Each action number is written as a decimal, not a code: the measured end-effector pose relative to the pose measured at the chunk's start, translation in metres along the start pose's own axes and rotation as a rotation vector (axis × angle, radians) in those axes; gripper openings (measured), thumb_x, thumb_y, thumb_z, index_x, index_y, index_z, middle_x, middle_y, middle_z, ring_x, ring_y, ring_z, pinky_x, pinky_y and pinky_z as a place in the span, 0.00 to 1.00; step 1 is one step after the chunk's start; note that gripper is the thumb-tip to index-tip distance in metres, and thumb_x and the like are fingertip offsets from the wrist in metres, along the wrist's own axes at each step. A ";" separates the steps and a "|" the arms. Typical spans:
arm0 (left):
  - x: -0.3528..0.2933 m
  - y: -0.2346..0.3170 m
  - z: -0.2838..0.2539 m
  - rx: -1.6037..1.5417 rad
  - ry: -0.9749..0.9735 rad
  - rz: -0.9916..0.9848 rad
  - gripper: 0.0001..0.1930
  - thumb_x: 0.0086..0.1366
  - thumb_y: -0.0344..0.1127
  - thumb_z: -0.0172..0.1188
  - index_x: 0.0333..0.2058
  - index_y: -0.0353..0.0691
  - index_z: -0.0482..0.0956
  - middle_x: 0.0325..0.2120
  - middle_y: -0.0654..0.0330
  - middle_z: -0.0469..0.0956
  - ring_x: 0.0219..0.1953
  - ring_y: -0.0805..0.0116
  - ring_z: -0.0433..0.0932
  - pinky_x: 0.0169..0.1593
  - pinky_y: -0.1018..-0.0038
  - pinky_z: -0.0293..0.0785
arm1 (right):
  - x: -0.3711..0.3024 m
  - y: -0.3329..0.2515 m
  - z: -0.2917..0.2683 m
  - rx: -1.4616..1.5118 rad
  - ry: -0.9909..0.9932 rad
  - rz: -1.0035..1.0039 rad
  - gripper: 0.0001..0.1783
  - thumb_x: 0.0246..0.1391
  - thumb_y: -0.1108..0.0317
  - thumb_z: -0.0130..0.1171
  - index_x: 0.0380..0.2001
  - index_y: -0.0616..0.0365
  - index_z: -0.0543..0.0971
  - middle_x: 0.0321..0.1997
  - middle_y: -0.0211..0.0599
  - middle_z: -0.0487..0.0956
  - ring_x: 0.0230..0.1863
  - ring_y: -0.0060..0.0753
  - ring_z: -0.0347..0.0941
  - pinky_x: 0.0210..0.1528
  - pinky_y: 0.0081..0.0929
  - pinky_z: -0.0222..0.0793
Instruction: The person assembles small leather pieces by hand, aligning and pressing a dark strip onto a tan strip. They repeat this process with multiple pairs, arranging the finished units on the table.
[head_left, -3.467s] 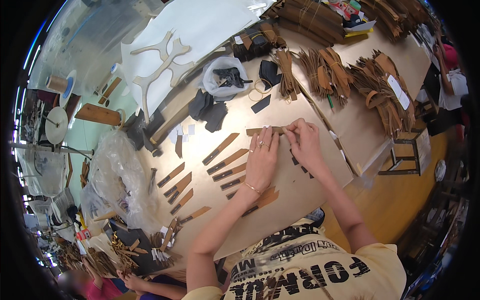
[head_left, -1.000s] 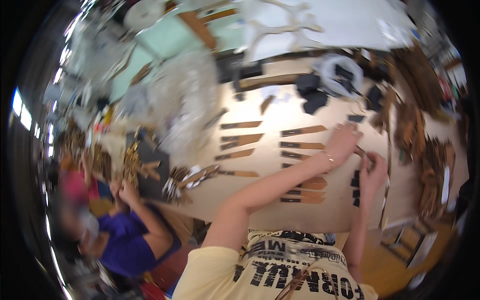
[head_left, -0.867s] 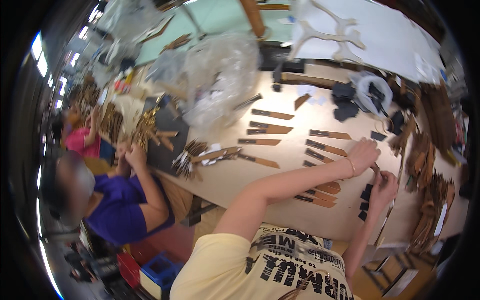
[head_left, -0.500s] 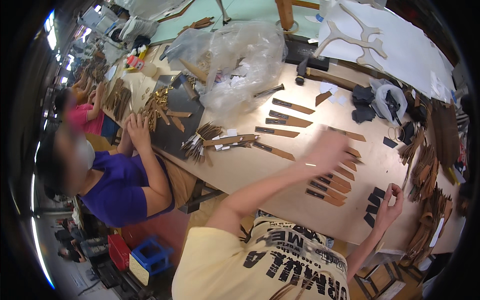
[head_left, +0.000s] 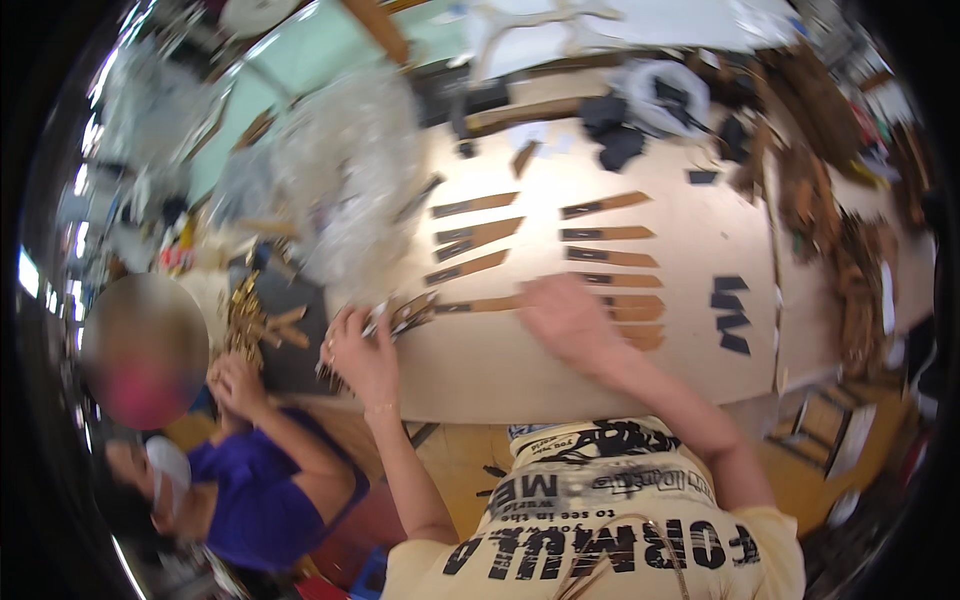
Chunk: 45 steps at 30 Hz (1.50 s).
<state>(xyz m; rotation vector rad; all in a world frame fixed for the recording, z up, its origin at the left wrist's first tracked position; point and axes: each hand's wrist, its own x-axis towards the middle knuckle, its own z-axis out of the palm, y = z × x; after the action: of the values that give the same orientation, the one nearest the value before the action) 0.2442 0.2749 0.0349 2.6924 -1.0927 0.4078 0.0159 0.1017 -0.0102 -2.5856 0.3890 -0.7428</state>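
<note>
Where the left hand (head_left: 362,352) is: at the strip bundle (head_left: 415,312), fingers bent; whether they clamp it, I cannot tell.
Right hand (head_left: 568,322): blurred, beside the lowest left strip's tip; grip unclear.
Lowest left strip (head_left: 480,304): on the table (head_left: 480,370), long axis nearly level, dark end left, brown tip right.
Right-column strips (head_left: 625,234): pointing right too.

Head-worn fisheye view, looking down, near the worktable (head_left: 480,365)
</note>
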 end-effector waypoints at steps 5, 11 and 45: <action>-0.016 0.057 -0.004 -0.326 -0.116 0.180 0.10 0.64 0.34 0.61 0.43 0.41 0.80 0.47 0.55 0.79 0.54 0.59 0.74 0.61 0.59 0.56 | 0.010 -0.017 0.052 -0.279 -0.039 -0.170 0.15 0.51 0.69 0.54 0.41 0.63 0.79 0.37 0.42 0.81 0.44 0.37 0.75 0.45 0.31 0.70; -0.012 0.126 0.000 -0.586 -0.230 0.357 0.15 0.68 0.31 0.55 0.53 0.39 0.77 0.47 0.52 0.79 0.55 0.51 0.73 0.60 0.60 0.62 | 0.017 0.009 0.008 -0.051 -0.080 -0.055 0.11 0.51 0.68 0.56 0.38 0.59 0.78 0.31 0.35 0.78 0.37 0.35 0.74 0.44 0.28 0.66; 0.010 0.297 0.009 -1.441 -1.484 0.327 0.21 0.68 0.20 0.50 0.60 0.30 0.67 0.44 0.56 0.76 0.46 0.71 0.78 0.52 0.75 0.75 | -0.112 0.068 -0.146 1.199 0.485 0.888 0.30 0.62 0.63 0.59 0.65 0.60 0.65 0.46 0.32 0.77 0.45 0.21 0.74 0.48 0.22 0.71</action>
<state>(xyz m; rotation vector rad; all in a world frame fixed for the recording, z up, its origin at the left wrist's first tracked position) 0.0435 0.0570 0.0555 1.1125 -1.1781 -1.8072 -0.1671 0.0375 0.0215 -0.9496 0.8212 -0.8457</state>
